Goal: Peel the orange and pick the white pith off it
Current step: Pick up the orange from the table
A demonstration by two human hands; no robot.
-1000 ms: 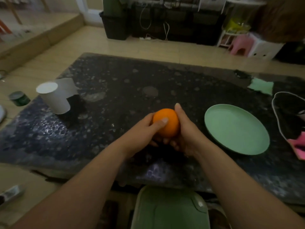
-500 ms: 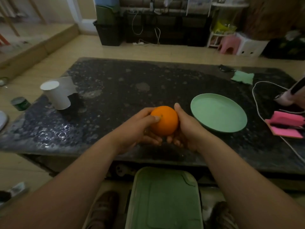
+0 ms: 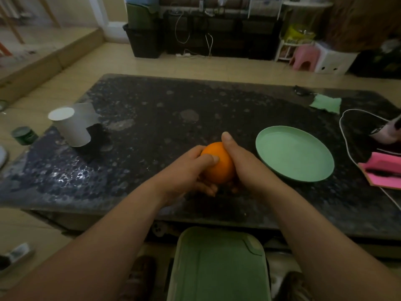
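A whole orange (image 3: pixel 219 170), its peel unbroken, is held between both hands above the near part of the dark speckled table (image 3: pixel 152 118). My left hand (image 3: pixel 186 172) cups it from the left, with the thumb tip pressed on its upper front. My right hand (image 3: pixel 245 164) wraps its right side, thumb lying over the top. The orange's underside and far side are hidden by my fingers. An empty green plate (image 3: pixel 295 153) lies on the table just right of my right hand.
A white paper cup (image 3: pixel 69 127) stands at the table's left. At the right edge lie a white cable (image 3: pixel 347 144), a pink object (image 3: pixel 384 168) and a green cloth (image 3: pixel 326 103). A green lidded bin (image 3: pixel 217 266) sits below the table's near edge.
My view has shifted, so the plate and the pink object sit more in frame. My left thumb has slid over the orange's front; both hands keep their hold.
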